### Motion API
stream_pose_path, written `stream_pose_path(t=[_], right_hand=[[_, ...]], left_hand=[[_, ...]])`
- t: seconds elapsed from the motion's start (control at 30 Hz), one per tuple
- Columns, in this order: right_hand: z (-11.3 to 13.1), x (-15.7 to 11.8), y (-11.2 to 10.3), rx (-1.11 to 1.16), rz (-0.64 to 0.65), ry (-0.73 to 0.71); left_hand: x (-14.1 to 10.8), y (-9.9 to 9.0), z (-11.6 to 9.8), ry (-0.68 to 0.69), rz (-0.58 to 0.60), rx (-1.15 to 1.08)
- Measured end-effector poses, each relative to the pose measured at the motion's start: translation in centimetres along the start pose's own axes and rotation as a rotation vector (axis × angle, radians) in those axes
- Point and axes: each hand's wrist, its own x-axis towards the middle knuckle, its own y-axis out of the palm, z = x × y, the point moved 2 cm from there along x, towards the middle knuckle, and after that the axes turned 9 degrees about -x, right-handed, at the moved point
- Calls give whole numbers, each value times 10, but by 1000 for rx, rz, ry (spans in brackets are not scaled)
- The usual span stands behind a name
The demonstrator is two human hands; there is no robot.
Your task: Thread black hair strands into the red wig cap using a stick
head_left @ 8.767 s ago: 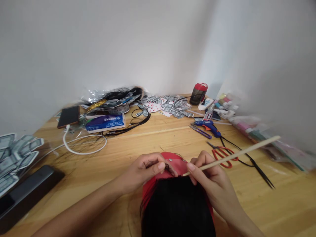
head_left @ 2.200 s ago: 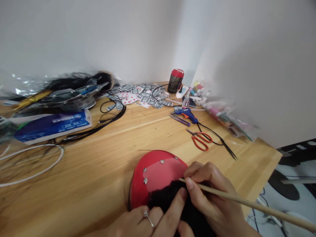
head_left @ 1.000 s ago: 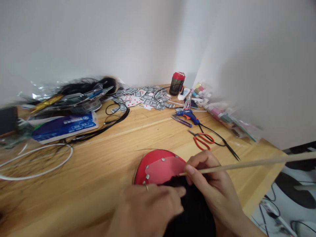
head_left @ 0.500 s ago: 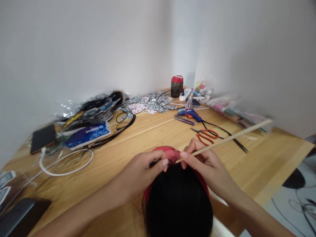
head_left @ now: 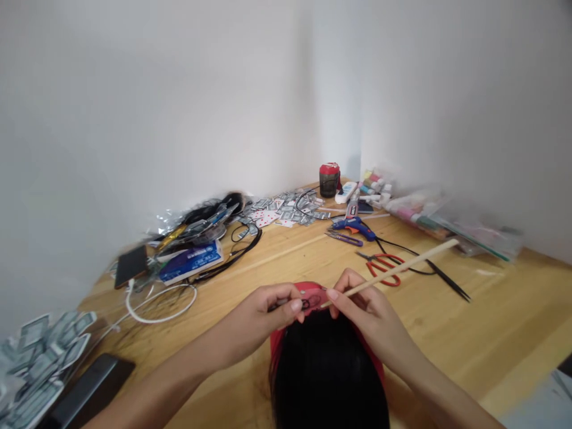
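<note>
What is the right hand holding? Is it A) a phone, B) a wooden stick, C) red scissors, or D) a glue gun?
B. The right hand pinches a thin wooden stick between its fingers.

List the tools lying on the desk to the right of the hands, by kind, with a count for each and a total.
Hot glue gun: 1
Red-handled scissors: 1
Purple-handled scissors: 1
Black pointed tweezers: 1
Total: 4
</note>
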Motion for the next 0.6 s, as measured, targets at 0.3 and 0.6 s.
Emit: stream_pose_path(t=[0.3,0.6], right_hand=[[-2,1,0,45,-2,-32],[-4,2,-1,55,3,-36]], left_hand=[[10,1,14,-81,-50,104],[16,0,3,-118,29,62]])
